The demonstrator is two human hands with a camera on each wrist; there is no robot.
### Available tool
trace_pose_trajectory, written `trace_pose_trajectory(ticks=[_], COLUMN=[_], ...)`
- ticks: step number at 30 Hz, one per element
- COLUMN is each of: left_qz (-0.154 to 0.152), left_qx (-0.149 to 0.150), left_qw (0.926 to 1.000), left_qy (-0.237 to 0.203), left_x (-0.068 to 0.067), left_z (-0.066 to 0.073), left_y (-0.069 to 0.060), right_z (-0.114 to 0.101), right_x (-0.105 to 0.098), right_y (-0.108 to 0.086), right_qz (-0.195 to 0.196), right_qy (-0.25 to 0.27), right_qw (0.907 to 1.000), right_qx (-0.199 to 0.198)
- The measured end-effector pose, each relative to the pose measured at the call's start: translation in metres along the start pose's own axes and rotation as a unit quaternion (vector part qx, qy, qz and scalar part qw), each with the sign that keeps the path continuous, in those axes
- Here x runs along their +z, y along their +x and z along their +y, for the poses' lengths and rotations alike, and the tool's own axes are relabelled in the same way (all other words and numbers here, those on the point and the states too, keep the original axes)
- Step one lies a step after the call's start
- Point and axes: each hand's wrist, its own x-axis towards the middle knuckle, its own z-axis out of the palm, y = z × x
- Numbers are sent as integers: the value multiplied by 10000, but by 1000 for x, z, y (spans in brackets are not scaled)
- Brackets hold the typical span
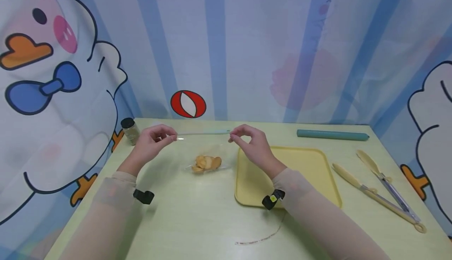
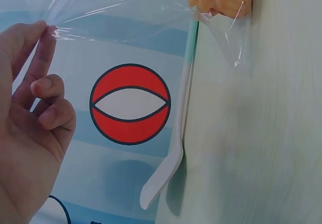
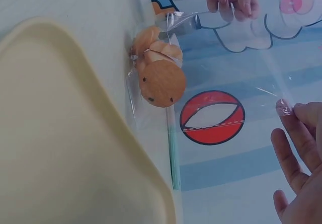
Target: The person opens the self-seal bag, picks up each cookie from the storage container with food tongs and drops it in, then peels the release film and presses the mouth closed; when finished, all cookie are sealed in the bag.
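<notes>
A clear plastic bag (image 3: 236,68) hangs stretched between both hands, with several golden-brown cookies (image 1: 206,163) in its bottom at the table. My left hand (image 1: 152,144) pinches one upper corner of the bag between thumb and index finger, its other fingers curled loosely. The opposite corner is pinched by my right hand (image 1: 253,144), likewise with thumb and index finger. In the right wrist view, one round cookie (image 3: 162,83) with dark spots faces the camera. A spatula (image 2: 163,176) with a pale head and mint handle lies behind the bag.
A yellow tray (image 1: 310,177) lies below the right forearm. Right of it are yellow-tipped tongs (image 1: 378,199), with a long teal box (image 1: 332,135) behind. A black-lidded jar (image 1: 131,133) stands at back left. Near the front lies a thin curved strip (image 1: 259,241). A printed curtain (image 1: 240,55) hangs behind.
</notes>
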Motion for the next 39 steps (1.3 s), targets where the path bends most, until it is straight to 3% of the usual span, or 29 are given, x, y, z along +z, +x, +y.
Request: trace_pose_trajectory(ticks=[10,16,21,29,39], left_qz=[-200,-454,-634,-961,-1156], left_qx=[6,33,99,98,484], left_qw=[9996,9978,9957,9936,9885], left_qy=[-178,-483,-661,-584,-843], left_x=[1,1,0,-1,-2], left_z=[1,-3,-6,-4,-10], left_y=[-1,0,1,0,0], right_z=[2,7,10,14,14], right_x=[-2,-5,-9,-13,-13], right_y=[0,-2,-3,-3,-3], right_qz=[-262,-515,-660,-979,-973], right_qy=[384,1041,1398,1677,1820], right_qw=[9989,9931,9880,9810,9784], right_qx=[-24,145,56,-44,77])
